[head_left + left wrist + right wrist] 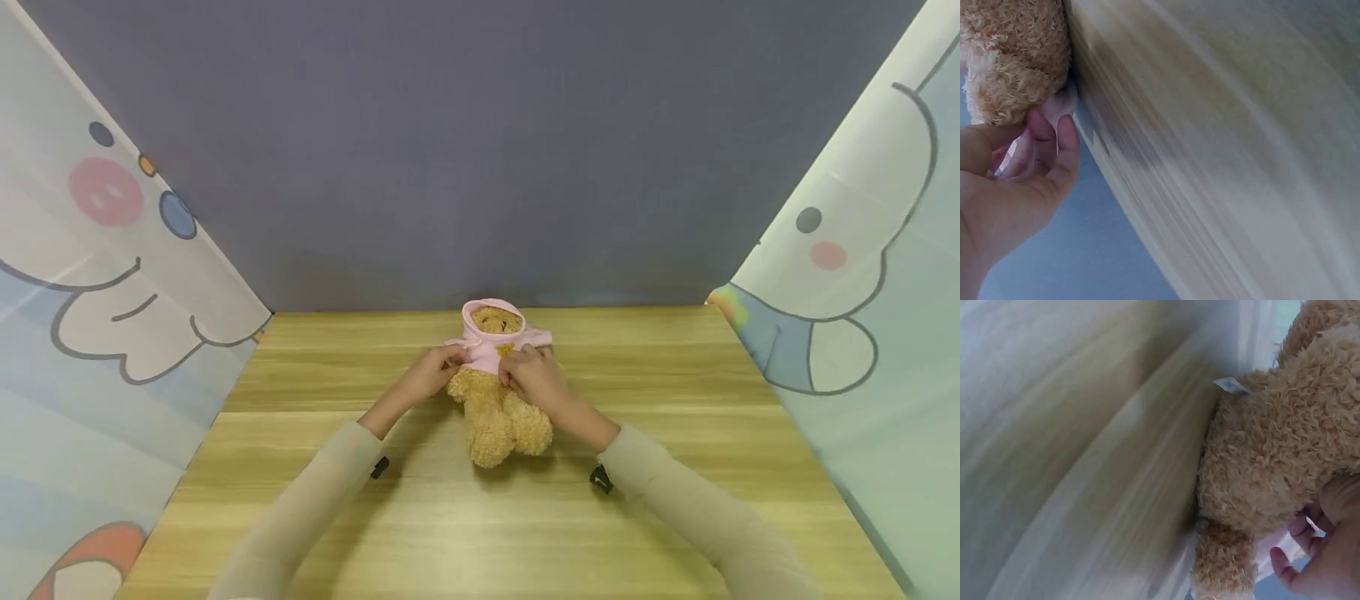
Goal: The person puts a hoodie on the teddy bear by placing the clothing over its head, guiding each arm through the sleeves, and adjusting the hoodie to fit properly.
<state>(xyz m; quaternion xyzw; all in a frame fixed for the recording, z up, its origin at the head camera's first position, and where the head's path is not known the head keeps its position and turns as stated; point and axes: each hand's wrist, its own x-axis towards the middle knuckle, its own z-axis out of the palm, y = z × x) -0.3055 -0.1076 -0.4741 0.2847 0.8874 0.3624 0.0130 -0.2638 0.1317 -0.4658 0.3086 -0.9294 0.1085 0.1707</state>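
A light brown teddy bear (491, 421) lies on its back on the wooden table, its head inside the hood of a pink hoodie (483, 354). At the hoodie's left side the left hand (429, 373) pinches the lower edge; in the left wrist view, thumb and fingers of this hand (1022, 181) meet beside the curly fur (1016, 56). The right hand (536, 379) pinches the hoodie's front hem near the yellow patch. The right wrist view has this hand (1329, 550) with curled fingers at the pink cloth, and a small white tag (1231, 385) on the fur.
A wooden table (300, 442) reaches back to a dark grey panel (480, 150). Cartoon-printed curtains (840, 250) stand at both sides. Small black pieces (379, 467) are by each sleeve's wrist.
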